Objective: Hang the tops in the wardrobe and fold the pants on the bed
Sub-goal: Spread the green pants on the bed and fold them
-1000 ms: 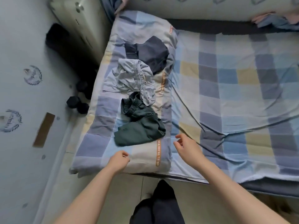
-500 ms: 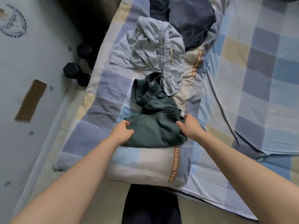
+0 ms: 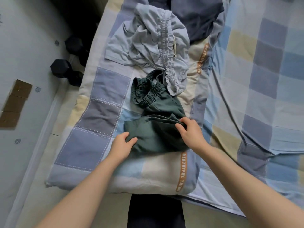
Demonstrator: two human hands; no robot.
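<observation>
Dark green pants (image 3: 158, 122) lie crumpled on a folded quilt (image 3: 98, 112) at the near edge of the bed, their elastic waistband turned away from me. My left hand (image 3: 122, 145) grips the near left edge of the green fabric. My right hand (image 3: 189, 132) pinches a fold at the right side of the same pants. Beyond them lies a crumpled light grey-blue pair of pants (image 3: 154, 40) with a gathered waistband. A dark navy garment (image 3: 197, 15) sits farther back, partly cut off by the frame.
The checked bed sheet (image 3: 263, 79) spreads out to the right. Black dumbbells (image 3: 65, 63) sit on the floor in the gap between the bed and the pale wall (image 3: 19, 46) at left. My dark-trousered legs (image 3: 156, 211) stand against the bed's near edge.
Both hands moved forward from the quilt's near edge onto the green pants and took hold of the fabric. The view has come closer to the bed.
</observation>
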